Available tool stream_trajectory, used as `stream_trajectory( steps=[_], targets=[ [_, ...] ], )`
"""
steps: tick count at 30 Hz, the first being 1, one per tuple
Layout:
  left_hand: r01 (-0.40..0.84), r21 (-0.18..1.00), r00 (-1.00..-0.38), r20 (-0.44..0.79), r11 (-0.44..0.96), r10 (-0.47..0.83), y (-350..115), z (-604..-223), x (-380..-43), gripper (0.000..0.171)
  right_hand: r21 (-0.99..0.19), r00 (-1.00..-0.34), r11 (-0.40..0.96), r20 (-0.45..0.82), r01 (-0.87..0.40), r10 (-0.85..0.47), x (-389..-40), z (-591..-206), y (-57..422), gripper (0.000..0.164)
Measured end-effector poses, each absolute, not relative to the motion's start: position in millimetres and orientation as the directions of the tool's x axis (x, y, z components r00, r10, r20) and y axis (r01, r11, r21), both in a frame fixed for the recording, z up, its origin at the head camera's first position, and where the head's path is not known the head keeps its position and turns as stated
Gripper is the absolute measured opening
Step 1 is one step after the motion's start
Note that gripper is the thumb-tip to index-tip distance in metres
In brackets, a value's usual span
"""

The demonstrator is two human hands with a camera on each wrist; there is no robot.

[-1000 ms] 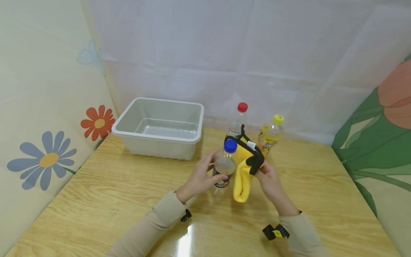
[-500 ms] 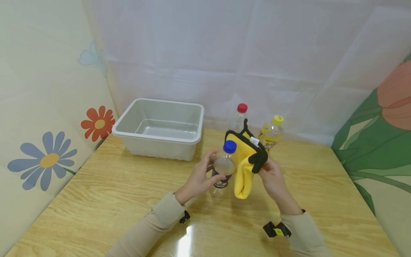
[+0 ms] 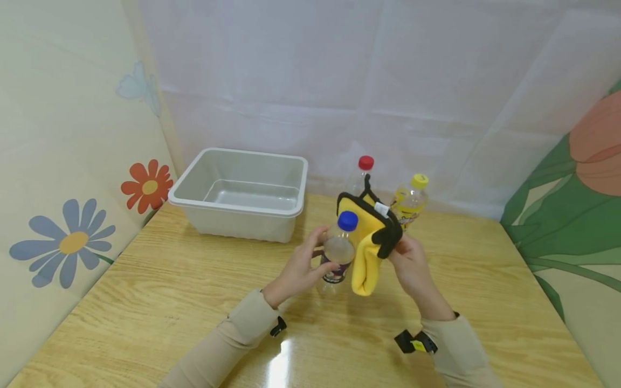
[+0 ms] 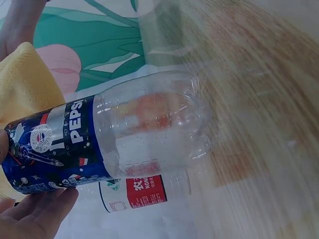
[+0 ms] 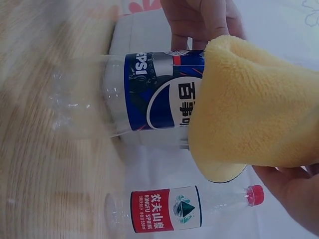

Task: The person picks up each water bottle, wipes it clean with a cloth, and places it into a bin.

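My left hand (image 3: 302, 272) grips a clear Pepsi bottle (image 3: 338, 251) with a blue cap round its label, thumb in front. In the left wrist view the bottle's dark blue label (image 4: 55, 144) and clear lower part show. My right hand (image 3: 411, 269) pinches a yellow cloth (image 3: 365, 269) with black trim and a white tag, folded and hanging down. The cloth lies against the bottle's right side, and in the right wrist view the fuzzy cloth (image 5: 259, 107) covers the bottle's upper part and cap.
Behind the cloth stands a red-capped water bottle (image 5: 164, 209), partly hidden in the head view. A yellow-capped bottle (image 3: 409, 203) stands to its right. At the back left is a grey plastic bin (image 3: 237, 221). The wooden table (image 3: 194, 302) meets a white backdrop.
The cloth has risen slightly and opened out beside the bottle, its lower end higher than before. My right hand has shifted a little with it. The left hand and the bottle stay almost still.
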State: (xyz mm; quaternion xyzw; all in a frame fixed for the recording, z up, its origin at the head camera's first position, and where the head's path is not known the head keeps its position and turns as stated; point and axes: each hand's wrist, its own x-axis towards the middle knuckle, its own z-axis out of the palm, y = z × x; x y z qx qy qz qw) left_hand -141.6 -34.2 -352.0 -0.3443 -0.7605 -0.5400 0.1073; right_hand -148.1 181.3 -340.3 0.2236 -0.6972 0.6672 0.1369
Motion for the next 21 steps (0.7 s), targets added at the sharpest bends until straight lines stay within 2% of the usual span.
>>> stream_trajectory(
  steps=[14,21],
  targets=[
    [0.649,0.746,-0.725,0.547,0.15,0.419,-36.4,-355.4,-143.2,0.065,-0.854,-0.842,0.016,0.509,-0.52,-0.181,-154.3,-349.8,174.7,0.048],
    [0.666,0.731,-0.712,0.562,0.151,0.42,-35.6,-353.1,-142.2,0.064,-0.869,-0.856,0.045,0.475,-0.493,-0.203,-158.4,-353.8,178.0,0.046]
  ],
)
